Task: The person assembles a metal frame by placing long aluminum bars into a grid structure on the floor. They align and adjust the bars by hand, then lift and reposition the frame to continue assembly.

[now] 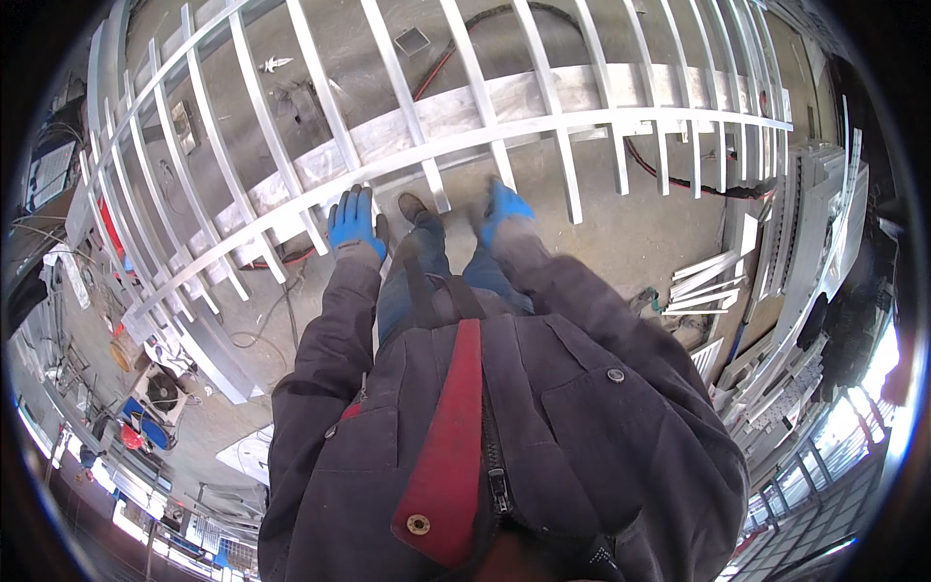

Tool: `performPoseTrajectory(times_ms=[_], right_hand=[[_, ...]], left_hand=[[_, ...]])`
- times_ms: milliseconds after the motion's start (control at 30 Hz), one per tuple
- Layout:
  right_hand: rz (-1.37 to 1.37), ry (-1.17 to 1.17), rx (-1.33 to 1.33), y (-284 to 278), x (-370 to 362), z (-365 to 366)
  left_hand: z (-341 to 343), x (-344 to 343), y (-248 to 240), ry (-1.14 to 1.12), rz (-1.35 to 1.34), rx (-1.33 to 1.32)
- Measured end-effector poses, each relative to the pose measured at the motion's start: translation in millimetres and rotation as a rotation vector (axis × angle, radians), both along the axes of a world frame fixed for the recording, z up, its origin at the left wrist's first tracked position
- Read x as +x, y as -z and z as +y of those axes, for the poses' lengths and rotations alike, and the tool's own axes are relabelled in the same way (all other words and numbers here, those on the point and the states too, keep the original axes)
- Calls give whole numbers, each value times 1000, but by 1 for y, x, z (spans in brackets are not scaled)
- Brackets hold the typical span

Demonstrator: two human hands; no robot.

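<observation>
A large silver metal railing panel (529,128) spans the space before me, with several parallel bars crossing a long rail. My left hand (355,223), in a blue and grey work glove, is stretched flat with its fingers apart and pointing away from me. Its fingertips come up to the near rail; whether they touch it I cannot tell. My right hand (507,206), in the same kind of glove, is near the lower end of a bar (497,155). Motion blurs its fingers, and nothing held shows in it.
Beneath the panel runs a wide pale metal beam (451,109). A dark and red hose (669,180) lies on the floor under the bars. Cut white strips (700,283) and stacked metal profiles (800,218) are at the right. A fan-like box (160,388) stands at the left.
</observation>
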State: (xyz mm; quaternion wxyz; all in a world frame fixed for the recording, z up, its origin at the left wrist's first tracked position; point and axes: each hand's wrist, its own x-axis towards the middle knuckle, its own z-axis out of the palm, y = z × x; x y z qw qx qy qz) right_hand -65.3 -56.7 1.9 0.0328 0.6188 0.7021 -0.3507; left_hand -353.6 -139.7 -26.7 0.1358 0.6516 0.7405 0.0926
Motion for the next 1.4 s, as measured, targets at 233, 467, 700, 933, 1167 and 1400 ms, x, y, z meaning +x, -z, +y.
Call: performPoseTrajectory(times_ms=[233, 467, 700, 933, 1167, 1400], right_hand=[[-113, 160, -390, 22, -89, 7], [-89, 143, -413, 46, -57, -70], [-24, 8, -64, -2, -85, -57], [-208, -57, -483, 6, -204, -31], [-106, -294, -374, 84, -151, -122], [-156, -255, -274, 32, -149, -127]], left_hand=[[-53, -39, 4, -36, -67, 15], [-78, -65, 9, -81, -103, 31], [-138, -66, 2, -189, -93, -3], [-274, -24, -8, -433, -242, -101], [-400, 12, -22, -744, -287, -211], [-429, -7, -36, -834, -293, -255]])
